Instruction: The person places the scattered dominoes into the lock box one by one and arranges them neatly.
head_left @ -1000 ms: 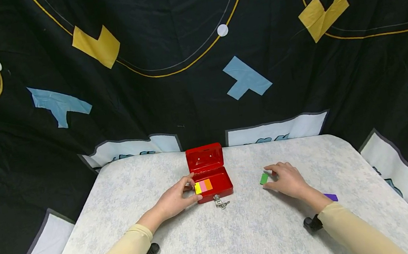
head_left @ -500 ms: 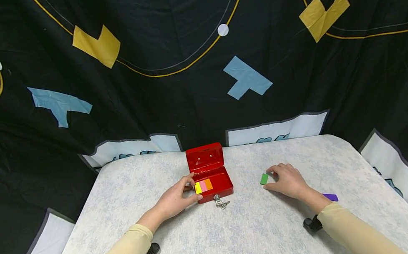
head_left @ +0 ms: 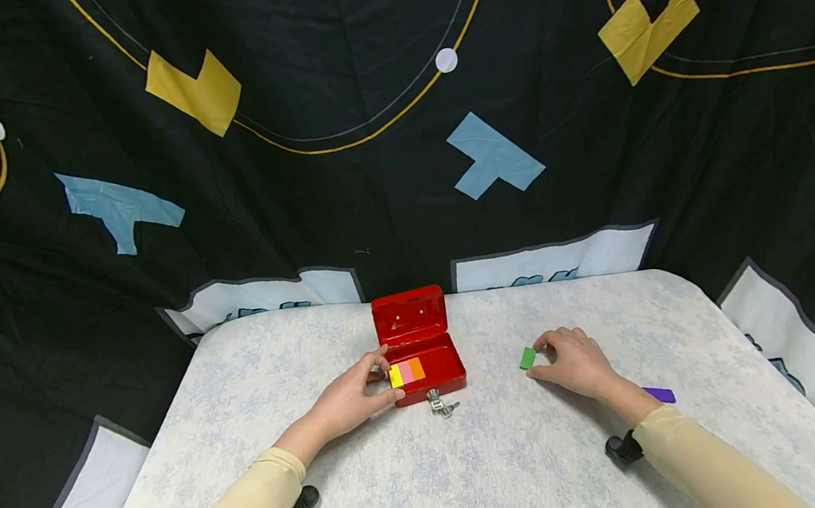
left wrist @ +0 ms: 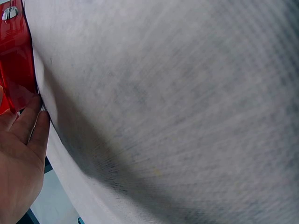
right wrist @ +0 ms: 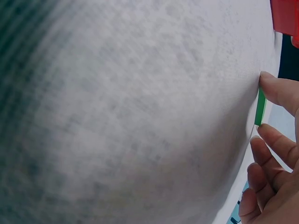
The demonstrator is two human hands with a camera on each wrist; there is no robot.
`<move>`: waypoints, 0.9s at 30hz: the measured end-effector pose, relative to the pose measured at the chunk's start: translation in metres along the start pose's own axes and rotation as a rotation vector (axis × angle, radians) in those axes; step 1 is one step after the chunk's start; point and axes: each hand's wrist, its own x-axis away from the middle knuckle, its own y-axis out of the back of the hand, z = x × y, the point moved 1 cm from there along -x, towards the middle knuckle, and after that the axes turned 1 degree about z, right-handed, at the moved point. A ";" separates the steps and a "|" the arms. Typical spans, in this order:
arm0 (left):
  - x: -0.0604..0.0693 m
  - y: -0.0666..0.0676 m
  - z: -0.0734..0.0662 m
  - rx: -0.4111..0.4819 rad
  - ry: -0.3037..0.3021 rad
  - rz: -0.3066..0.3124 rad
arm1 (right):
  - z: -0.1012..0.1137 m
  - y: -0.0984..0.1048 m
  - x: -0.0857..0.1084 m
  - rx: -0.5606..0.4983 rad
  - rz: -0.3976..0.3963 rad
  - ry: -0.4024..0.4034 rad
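Observation:
A red cash box [head_left: 446, 360] stands at the table's far middle with its lid [head_left: 409, 314] raised. Yellow, pink and orange blocks [head_left: 406, 371] lie side by side at its left inside. My left hand [head_left: 348, 395] holds the box's left end, thumb at the front corner and index finger toward the back. In the left wrist view, fingers touch the red wall [left wrist: 18, 70]. Right of the box, my right hand [head_left: 577, 364] pinches a green block [head_left: 528, 358] on the table between thumb and index finger. The right wrist view shows the green block [right wrist: 260, 106] edge-on, other fingers loosely bent.
Small keys [head_left: 443, 407] hang at the lock on the box's front. A purple block [head_left: 660, 394] lies beside my right wrist, partly hidden by it. The pale table [head_left: 500, 470] ends at a black curtain [head_left: 387, 206] with tape shapes.
My right hand has shifted very slightly to the right, hardly noticeably. The left hand, the box and the blocks look the same.

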 end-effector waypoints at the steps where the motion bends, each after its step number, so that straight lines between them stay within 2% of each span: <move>1: 0.000 0.000 0.000 -0.001 0.000 -0.001 | 0.000 0.000 0.000 0.001 -0.001 0.001; 27: 0.000 0.000 0.001 0.006 -0.011 0.003 | -0.001 -0.003 -0.001 0.008 -0.001 0.000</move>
